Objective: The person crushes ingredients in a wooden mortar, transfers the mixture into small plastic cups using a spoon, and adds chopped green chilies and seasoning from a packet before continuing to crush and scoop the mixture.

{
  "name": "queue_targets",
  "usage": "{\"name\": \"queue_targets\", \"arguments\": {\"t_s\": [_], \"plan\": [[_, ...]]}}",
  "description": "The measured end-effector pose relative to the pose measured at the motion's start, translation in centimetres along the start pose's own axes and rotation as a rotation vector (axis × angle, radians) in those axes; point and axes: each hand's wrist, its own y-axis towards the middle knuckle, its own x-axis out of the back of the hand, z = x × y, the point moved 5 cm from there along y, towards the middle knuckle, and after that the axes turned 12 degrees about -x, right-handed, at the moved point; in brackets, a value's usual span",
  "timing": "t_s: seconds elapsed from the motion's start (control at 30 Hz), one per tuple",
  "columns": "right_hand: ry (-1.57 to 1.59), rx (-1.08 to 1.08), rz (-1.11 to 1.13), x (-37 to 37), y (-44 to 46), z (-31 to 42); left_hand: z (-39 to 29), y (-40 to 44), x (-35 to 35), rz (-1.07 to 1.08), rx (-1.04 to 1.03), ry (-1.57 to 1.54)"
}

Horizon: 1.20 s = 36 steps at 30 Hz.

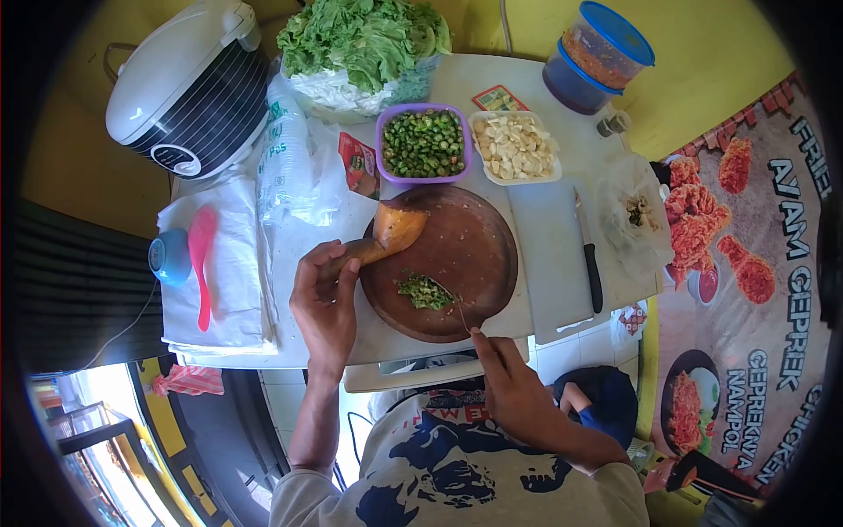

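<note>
A wide round wooden mortar (479, 233) lies near the table's front edge. My left hand (323, 294) is closed round the handle of a curved wooden pestle (399, 230), whose thick pale end is over the mortar's left side. At the front of the mortar sits a small heap of crushed green chili (423, 292). My right hand (518, 395) grips a thin metal spoon (463, 314); its tip meets the heap. Behind the mortar stand a purple tub of cut green chilies (424, 180) and a white tub of peeled garlic cloves (518, 171).
Right of the mortar, a black-handled knife (590, 263) lies on a white cutting board (553, 299). A rice cooker (189, 97), lettuce (360, 39) and blue-lidded containers (606, 53) line the back. A pink rice paddle (202, 263) is at left.
</note>
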Motion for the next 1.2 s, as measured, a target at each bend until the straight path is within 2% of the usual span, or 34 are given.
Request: {"name": "queue_targets", "arguments": {"t_s": [0.07,0.2,0.27,0.37,0.4,0.5,0.6,0.67,0.73,0.8,0.87,0.93,1.0,1.07,1.17,1.2], "plan": [[0.022,0.042,-0.094,0.8,0.6,-0.3,0.0,0.0,0.1,0.008,0.005,0.011],[-0.048,-0.086,-0.219,2.6,3.3,-3.1,-0.1,-0.1,0.0,0.01,0.006,-0.009],[-0.045,-0.088,-0.196,2.3,3.3,-2.4,-0.2,0.0,0.0,0.02,-0.016,0.031],[-0.009,0.065,0.024,0.2,1.4,-0.3,-0.5,0.0,0.0,0.019,-0.037,0.039],[-0.008,0.062,0.027,0.3,1.4,-0.3,-0.5,0.0,0.0,0.02,-0.033,0.04],[0.021,0.006,-0.185,1.9,2.4,-1.8,-0.4,0.1,0.0,0.025,-0.014,0.036],[-0.057,-0.102,-0.152,2.3,4.1,-2.6,-0.2,0.3,-0.1,0.042,-0.033,0.029],[-0.043,-0.06,-0.102,1.4,3.2,-1.6,-0.2,0.6,-0.1,0.046,0.029,0.031],[-0.028,0.129,-0.033,0.4,2.5,-0.5,-0.2,0.8,-0.1,0.045,0.056,0.015],[-0.024,0.132,-0.075,1.5,3.4,-0.8,-0.1,0.8,0.0,0.043,0.084,0.004],[-0.056,-0.051,-0.186,2.7,4.7,-2.4,-0.1,0.8,-0.1,0.041,0.068,-0.016],[-0.08,-0.005,-0.218,2.8,4.2,-2.1,-0.1,0.9,-0.1,0.051,0.036,0.005],[-0.094,-0.033,0.059,0.8,1.9,-0.8,-0.1,0.8,0.0,0.059,0.009,0.031],[-0.113,0.038,0.069,0.6,-0.1,-0.2,-0.1,0.8,0.0,0.074,-0.048,0.077],[-0.109,-0.054,-0.109,2.6,-1.2,-0.8,-0.2,0.8,-0.1,0.064,-0.039,0.038],[-0.113,-0.053,-0.108,2.6,-1.3,-0.7,-0.1,0.7,-0.1,0.062,-0.038,0.036]]}}
